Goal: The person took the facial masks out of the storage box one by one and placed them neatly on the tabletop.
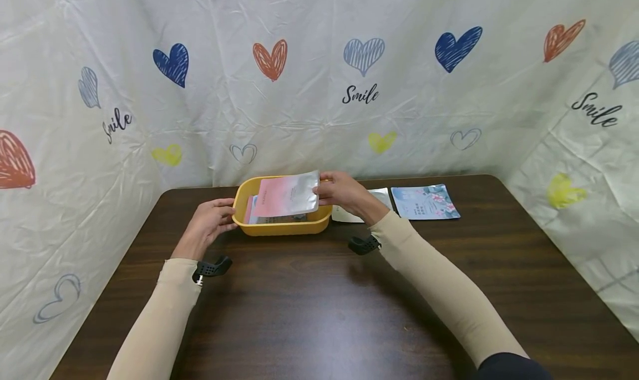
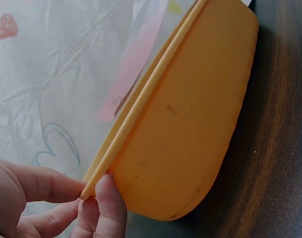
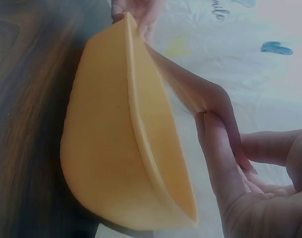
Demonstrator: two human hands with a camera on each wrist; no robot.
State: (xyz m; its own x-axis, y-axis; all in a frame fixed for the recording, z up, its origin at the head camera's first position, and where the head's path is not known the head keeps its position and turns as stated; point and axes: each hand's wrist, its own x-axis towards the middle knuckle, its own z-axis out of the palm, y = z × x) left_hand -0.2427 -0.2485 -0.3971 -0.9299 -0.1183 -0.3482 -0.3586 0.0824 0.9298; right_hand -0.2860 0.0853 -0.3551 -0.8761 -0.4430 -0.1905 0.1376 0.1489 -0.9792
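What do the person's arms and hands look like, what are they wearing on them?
The left hand and right hand wear no gloves. Long, plain cream sleeves cover both forearms. Near each wrist is a black strap, with little holes in it. Higher on the right arm, a dark cuff shows.

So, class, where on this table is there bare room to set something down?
Bare: the table between the left sleeve and right sleeve, and right of the floral packet. Crowded: the back middle, where the yellow tray, left hand, right hand, pink packet and white packet cluster.
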